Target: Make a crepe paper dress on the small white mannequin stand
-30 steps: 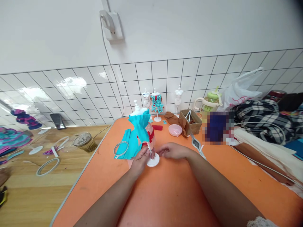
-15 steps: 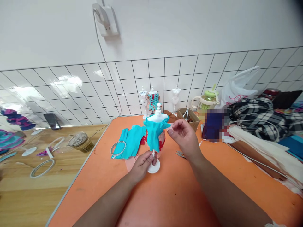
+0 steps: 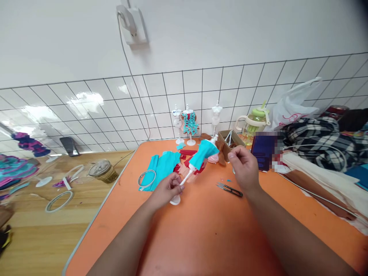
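Note:
My left hand [image 3: 167, 188] is closed round the white pole of a miniature dress form [image 3: 187, 177], which leans over to the right. Turquoise fabric [image 3: 202, 154] wraps its torso, and its round base shows below my fingers. To the right of the form, my right hand [image 3: 245, 164] is raised in a pinch; whatever is between the fingertips is too small to make out. Thread snips [image 3: 230, 189] lie on the orange table between the hands. Behind the left hand is a flat piece of turquoise cloth [image 3: 165, 163] with a roll of narrow tape [image 3: 147, 179] on it.
Several small dress forms [image 3: 190, 124] stand by the tiled wall. A cardboard box [image 3: 230, 138], a green-lidded jug [image 3: 257, 119] and a plaid cloth [image 3: 313, 140] fill the back right. A lidded cup [image 3: 102, 171] and another tape roll [image 3: 59, 201] are on the wooden table at left.
The dress form has tipped from upright to leaning right. My right hand has moved away from the turquoise fabric, to the right, uncovering the snips.

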Demonstrator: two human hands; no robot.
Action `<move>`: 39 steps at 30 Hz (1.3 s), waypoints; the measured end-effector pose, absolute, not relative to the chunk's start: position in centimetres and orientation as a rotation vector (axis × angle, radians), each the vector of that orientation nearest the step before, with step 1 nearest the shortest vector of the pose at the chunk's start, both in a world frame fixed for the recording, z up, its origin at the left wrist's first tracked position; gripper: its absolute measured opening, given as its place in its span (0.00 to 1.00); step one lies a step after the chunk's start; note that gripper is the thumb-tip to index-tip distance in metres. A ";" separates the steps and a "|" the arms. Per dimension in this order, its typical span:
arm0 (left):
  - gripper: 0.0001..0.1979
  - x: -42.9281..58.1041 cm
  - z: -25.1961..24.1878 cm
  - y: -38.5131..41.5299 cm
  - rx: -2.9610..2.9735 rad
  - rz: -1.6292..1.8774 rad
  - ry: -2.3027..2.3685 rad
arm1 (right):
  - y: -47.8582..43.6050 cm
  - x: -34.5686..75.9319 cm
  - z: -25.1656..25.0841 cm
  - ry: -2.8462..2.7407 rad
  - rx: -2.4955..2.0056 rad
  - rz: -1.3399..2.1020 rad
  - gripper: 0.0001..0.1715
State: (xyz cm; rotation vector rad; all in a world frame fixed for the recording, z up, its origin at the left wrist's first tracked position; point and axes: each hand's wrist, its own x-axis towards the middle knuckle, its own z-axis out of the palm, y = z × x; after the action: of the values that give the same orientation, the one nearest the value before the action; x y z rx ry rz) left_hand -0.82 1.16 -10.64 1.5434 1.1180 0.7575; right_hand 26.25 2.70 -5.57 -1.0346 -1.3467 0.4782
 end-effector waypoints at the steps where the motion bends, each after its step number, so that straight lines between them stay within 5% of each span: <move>1: 0.13 -1.4 -10.2 1.3 1.578 0.708 1.194 | 3.4 28.0 -6.6 -1.392 -1.168 0.474 0.12; 6: 0.06 -3.2 -9.2 1.4 1.668 0.424 1.399 | 5.2 38.1 -13.4 -1.768 -1.820 0.375 0.12; 12: 0.03 -2.1 -9.7 1.6 1.723 0.314 1.553 | 5.6 41.6 -18.0 -2.207 -1.705 0.302 0.22; 21: 0.06 -1.1 -11.6 2.0 1.804 0.308 1.622 | 5.4 39.7 -16.9 -2.253 -1.847 -0.108 0.15; 33: 0.11 -0.4 -9.5 1.4 2.157 0.171 1.741 | 5.6 39.5 -16.9 -2.256 -1.824 0.011 0.13; 37: 0.12 -0.7 -9.3 1.4 2.127 0.092 1.700 | 5.5 39.8 -17.2 -2.281 -1.784 0.109 0.23; 39: 0.12 -0.9 -9.2 1.4 2.099 0.048 1.688 | 5.6 39.9 -17.2 -2.324 -1.777 0.100 0.20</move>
State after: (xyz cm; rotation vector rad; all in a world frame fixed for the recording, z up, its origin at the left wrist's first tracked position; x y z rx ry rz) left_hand -0.90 1.37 -9.16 2.0987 1.6878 0.0485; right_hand 39.93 5.55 -17.25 -1.7771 -2.3240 0.0997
